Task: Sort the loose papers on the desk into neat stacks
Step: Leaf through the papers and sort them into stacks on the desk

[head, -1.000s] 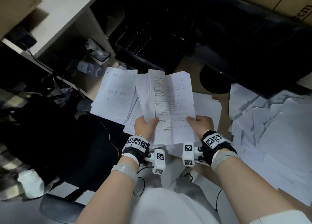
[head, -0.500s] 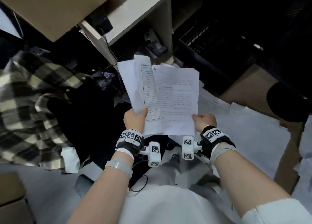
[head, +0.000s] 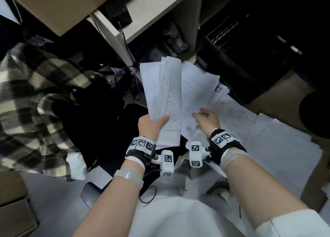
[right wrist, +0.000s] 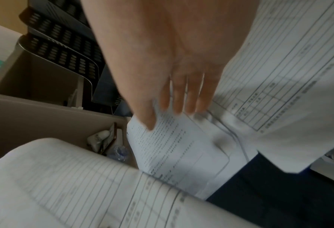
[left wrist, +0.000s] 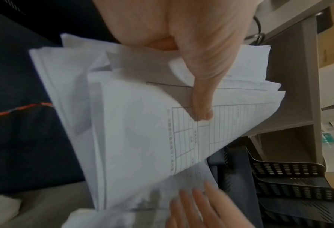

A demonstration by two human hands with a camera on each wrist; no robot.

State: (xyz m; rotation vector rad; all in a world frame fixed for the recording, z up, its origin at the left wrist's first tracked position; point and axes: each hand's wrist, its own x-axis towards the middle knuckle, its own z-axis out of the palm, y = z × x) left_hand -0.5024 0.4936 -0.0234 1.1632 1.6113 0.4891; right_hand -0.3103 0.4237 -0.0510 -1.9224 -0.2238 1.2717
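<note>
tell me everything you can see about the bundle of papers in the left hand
The bundle is several white sheets, edges uneven and fanned. The front sheet bears a ruled table of small print and curls forward. It stands roughly upright above the lap, beside the desk. The left hand grips its lower edge, thumb across the front; the right hand is open against the sheets beside it.

Looks like a messy office: printed forms (head: 267, 135) all over the desk (head: 285, 86), black stacked paper trays (left wrist: 291, 185), shelf cubbies (head: 160, 10).

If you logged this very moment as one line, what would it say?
left hand: grips paper bundle | right hand: open, fingers on loose sheet | more papers: spread on desk
</note>
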